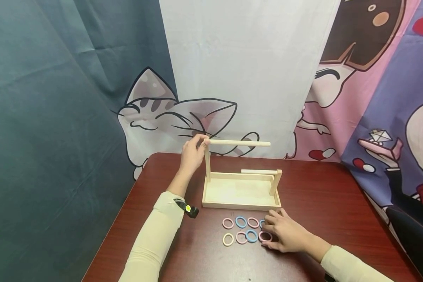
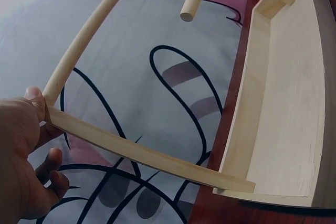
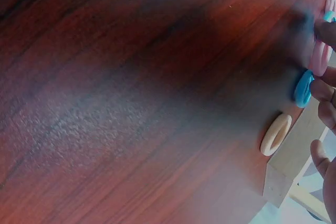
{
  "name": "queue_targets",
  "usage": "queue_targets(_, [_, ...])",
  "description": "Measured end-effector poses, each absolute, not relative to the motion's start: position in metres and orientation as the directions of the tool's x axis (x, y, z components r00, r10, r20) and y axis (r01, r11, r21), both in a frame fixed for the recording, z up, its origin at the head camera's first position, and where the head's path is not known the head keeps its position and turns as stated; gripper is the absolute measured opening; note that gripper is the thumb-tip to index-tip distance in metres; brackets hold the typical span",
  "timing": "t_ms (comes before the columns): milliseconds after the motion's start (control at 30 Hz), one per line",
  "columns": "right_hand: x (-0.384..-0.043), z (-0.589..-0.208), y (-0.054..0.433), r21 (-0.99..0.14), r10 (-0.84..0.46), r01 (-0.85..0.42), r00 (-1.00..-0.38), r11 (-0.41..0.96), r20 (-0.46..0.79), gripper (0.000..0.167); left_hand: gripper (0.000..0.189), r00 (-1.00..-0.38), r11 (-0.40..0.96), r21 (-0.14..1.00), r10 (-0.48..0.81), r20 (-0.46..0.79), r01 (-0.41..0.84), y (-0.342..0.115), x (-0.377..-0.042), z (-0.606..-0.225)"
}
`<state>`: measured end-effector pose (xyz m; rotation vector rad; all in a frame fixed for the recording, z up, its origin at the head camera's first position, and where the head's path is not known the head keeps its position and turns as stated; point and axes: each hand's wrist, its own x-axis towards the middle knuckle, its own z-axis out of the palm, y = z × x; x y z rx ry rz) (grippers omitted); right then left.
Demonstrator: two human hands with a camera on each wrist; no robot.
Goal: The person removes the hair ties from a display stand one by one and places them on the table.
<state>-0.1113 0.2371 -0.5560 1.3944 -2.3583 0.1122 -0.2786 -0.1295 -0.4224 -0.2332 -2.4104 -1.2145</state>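
My left hand (image 1: 193, 153) pinches the top corner of a pale wooden rack, where its tall post (image 1: 207, 163) meets the upper rod (image 1: 239, 143). In the left wrist view the thumb lies against this joint, and the other fingers are bent beside the post. Low over the table, my right hand (image 1: 285, 231) has thumb and fingertips at opposite edges of a pink ring (image 1: 265, 236). The hand partly covers a blue ring (image 1: 262, 224) behind it. In the right wrist view a beige ring (image 3: 275, 135) lies near the rack's wooden tray (image 3: 294, 156).
Several rings lie in two rows before the tray, among them a blue ring (image 1: 252, 235) overlapping a pink ring (image 1: 240, 237), and a yellow ring (image 1: 228, 239). A lower rod (image 1: 259, 172) tops the short post (image 1: 275, 183). Printed curtain (image 1: 253, 78) hangs behind the table (image 1: 324, 192).
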Motion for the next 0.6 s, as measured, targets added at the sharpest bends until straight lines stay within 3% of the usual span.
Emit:
queue_targets(400, [-0.1073,-0.5638,0.2373,0.128,-0.828,-0.859,-0.422,0.495,0.37,0.035,0.032,-0.888,0.612,0.715,-0.045,0.457,0.337,-0.1291,-0.2802,-0.4242])
queue_targets(600, [-0.1081,-0.564,0.2367,0.125,-0.826,-0.861,-0.418,0.493,0.378,0.04,0.033,-0.892,0.618,0.717,-0.053,0.449,0.324,-0.1312,-0.2807,-0.4238])
